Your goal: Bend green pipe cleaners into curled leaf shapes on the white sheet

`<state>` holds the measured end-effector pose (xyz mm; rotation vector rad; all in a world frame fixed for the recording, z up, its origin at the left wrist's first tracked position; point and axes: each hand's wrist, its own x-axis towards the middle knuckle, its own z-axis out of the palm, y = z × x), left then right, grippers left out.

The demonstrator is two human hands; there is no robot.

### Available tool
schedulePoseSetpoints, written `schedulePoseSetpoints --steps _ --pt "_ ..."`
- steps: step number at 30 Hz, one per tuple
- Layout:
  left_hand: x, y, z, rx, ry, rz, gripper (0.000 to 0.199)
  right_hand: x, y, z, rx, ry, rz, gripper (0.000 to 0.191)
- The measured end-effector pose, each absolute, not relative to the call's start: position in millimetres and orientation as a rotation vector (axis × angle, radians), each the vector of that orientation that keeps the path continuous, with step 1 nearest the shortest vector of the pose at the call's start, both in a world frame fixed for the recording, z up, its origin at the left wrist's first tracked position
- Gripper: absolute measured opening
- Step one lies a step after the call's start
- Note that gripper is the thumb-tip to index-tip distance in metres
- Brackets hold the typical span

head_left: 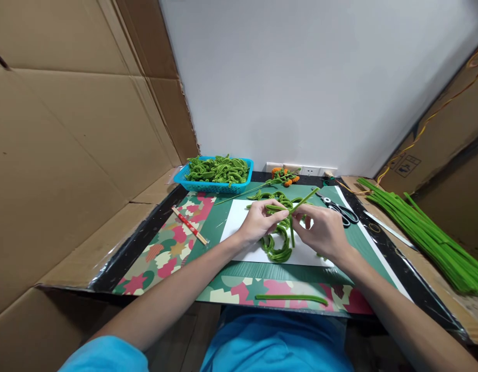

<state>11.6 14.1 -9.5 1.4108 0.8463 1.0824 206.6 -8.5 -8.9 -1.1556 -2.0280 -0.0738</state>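
Above a white sheet, my left hand pinches green fuzzy stems between thumb and fingers. Close beside it, my right hand has its fingers closed on the same stems, where they cross. One stem end points up to the right and another hangs down. Under and behind my hands, curled green fuzzy pieces lie on the sheet. The fingertips of both hands partly hide the crossing point.
A blue basket of curled green pieces stands at the back left, near an orange-flowered stem. Black scissors lie right, a long green bundle farther right. Red-wrapped chopsticks lie left; one green stem lies in front.
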Motion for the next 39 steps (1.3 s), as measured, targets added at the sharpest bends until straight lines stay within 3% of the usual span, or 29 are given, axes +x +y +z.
schedulePoseSetpoints --steps 15,24,31,39 --pt "22 4 -5 1.605 0.820 1.107 0.021 202 -15 -3 -1.188 -2.053 0.005 0.016" --pt "15 7 -4 1.302 0.836 1.131 0.041 203 -6 -13 -1.018 -1.964 -0.141 0.007" --pt "11 10 -9 1.287 0.759 1.072 0.043 206 -2 -16 -0.760 -1.979 -0.198 0.024" --pt "3 11 -6 1.315 0.784 1.006 0.049 212 2 -19 -0.734 -2.013 -0.219 0.024"
